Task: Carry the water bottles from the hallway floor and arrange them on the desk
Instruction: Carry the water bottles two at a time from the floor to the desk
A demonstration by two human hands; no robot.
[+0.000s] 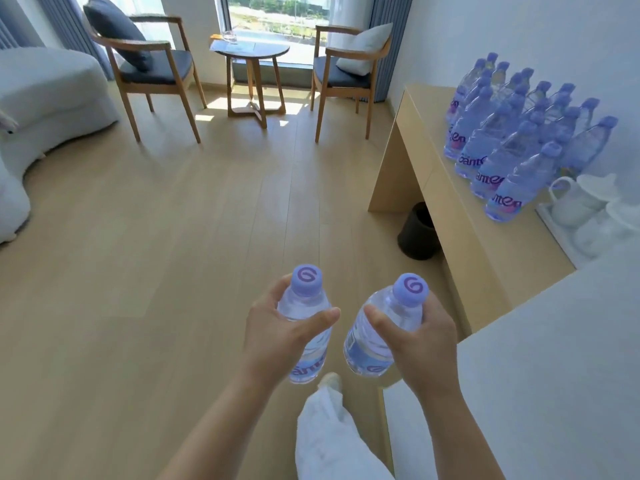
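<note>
My left hand (277, 334) grips a clear water bottle (306, 306) with a purple cap, held upright above the wooden floor. My right hand (419, 344) grips a second bottle (377, 337), tilted slightly to the right. Both are in front of my body, low in the view. Ahead on the right stands the light wooden desk (485, 258), and several more purple-capped bottles (512, 147) stand on it in rows against the wall. The desk is still more than an arm's length from both hands.
A white tray with a kettle and cups (581, 206) sits on the desk beside the bottles. A dark bin (419, 233) stands under the desk. Two armchairs (152, 71) and a round side table (254, 53) are by the window. A white counter (554, 358) is at my right.
</note>
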